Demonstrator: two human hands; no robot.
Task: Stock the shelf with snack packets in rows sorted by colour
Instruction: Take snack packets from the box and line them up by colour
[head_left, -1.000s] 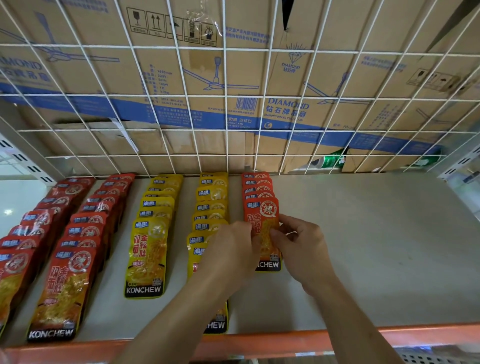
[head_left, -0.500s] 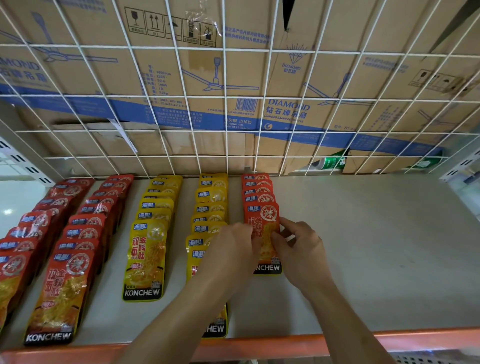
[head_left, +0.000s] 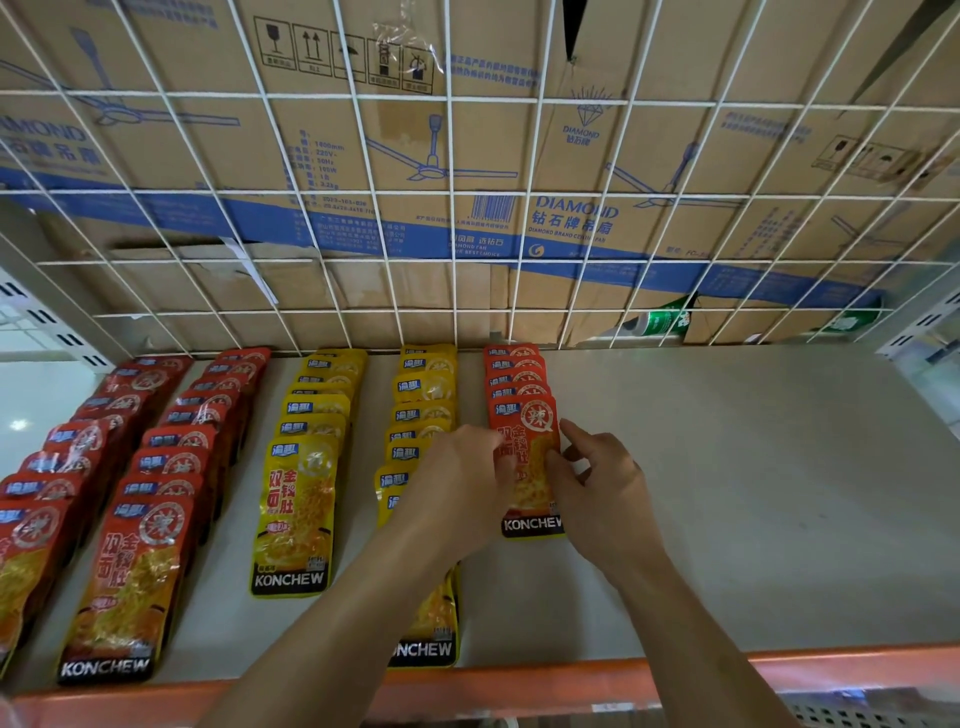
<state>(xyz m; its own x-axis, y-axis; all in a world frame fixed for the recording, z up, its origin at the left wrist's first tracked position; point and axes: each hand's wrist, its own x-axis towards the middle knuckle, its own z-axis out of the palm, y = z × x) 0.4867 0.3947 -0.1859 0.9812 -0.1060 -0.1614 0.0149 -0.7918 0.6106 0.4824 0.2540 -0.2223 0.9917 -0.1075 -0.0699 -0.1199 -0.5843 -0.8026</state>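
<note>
— Item and position?
— One red foil snack packet (head_left: 527, 457), centre frame, flat on the pale grey shelf (head_left: 727, 493), fronting the rightmost red row (head_left: 514, 374).
— Grips?
— Both grasping it: left hand (head_left: 457, 483) on its left edge, right hand (head_left: 597, 483) on its right.

Right hand (head_left: 597, 486) on red packet (head_left: 527, 467) (frontmost)

backdrop: white wire grid (head_left: 452, 218) | behind: stacked cardboard boxes (head_left: 363, 156), blue fan print | shelf (head_left: 753, 493): pale grey board, orange front rail (head_left: 831, 670) | sides: slotted grey uprights (head_left: 930, 322)
</note>
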